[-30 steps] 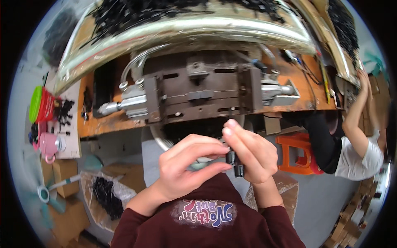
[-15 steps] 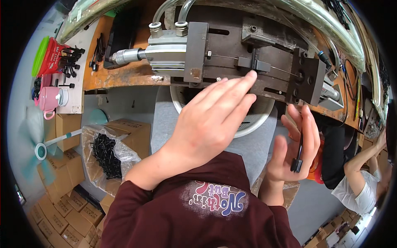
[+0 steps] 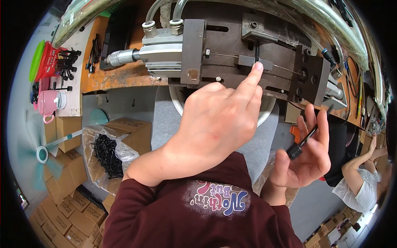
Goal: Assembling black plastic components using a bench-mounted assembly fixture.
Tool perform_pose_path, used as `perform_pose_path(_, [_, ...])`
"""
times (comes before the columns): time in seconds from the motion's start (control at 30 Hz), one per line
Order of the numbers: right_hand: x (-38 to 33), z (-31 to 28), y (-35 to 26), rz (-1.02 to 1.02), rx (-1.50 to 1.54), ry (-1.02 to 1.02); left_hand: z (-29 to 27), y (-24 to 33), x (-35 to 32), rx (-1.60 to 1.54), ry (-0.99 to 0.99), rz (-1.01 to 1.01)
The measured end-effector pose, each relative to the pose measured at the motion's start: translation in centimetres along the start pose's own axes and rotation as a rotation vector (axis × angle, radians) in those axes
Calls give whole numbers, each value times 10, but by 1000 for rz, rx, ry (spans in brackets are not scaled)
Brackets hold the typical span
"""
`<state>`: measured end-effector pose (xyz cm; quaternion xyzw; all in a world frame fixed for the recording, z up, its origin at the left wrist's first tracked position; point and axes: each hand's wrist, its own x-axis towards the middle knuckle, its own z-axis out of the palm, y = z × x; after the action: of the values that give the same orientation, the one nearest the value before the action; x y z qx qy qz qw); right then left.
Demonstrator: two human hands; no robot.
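Observation:
My left hand (image 3: 221,120) reaches over the front edge of a metal clamping fixture (image 3: 231,41). Its index finger is stretched out, the tip touching the near end of a thin black rod (image 3: 257,53) that lies across a small dark block (image 3: 247,60). The other fingers are bent under, and the thumb is hidden. A thin wire (image 3: 225,56) runs from each side of the block. To the right and nearer me, my right hand (image 3: 304,161) holds a black rod with a thick ribbed head (image 3: 294,151), tilted up to the right between thumb and fingers.
Below the fixture is a white round basket (image 3: 177,99). At left, an open box (image 3: 108,155) lined with plastic holds many black pieces, near a turning fan (image 3: 42,154). A pink cup (image 3: 46,102) stands on the side table. Another person (image 3: 359,182) sits at far right.
My left hand's index finger now points out alone while the others have bent under. My right hand has shifted right, and its black rod has tipped from nearly upright to slanting.

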<state>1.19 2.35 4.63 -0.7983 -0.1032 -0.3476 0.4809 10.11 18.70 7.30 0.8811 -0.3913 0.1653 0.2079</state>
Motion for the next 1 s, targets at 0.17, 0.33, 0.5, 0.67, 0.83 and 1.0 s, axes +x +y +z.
perform_pose_path(0.17, [10, -2, -8, -31, -124, -77, -2, 0, 2, 7, -12, -21])
perform_pose_path(0.33, [17, 0, -12, 10, -165, -26, -9, -1, 0, -19, -38, -33])
perform_pose_path(0.5, [33, 5, -15, -30, -234, -48, -8, -6, -5, -15, -13, 5])
perform_pose_path(0.67, [45, 11, -15, -48, -283, -199, -25, -7, -34, -341, -125, 62])
perform_pose_path(0.83, [50, 25, -12, -124, -455, -359, -10, -6, -67, -463, -251, -40])
perform_pose_path(1.0, [45, 36, -7, -97, -593, -445, -9, -7, -68, -482, -220, -61])
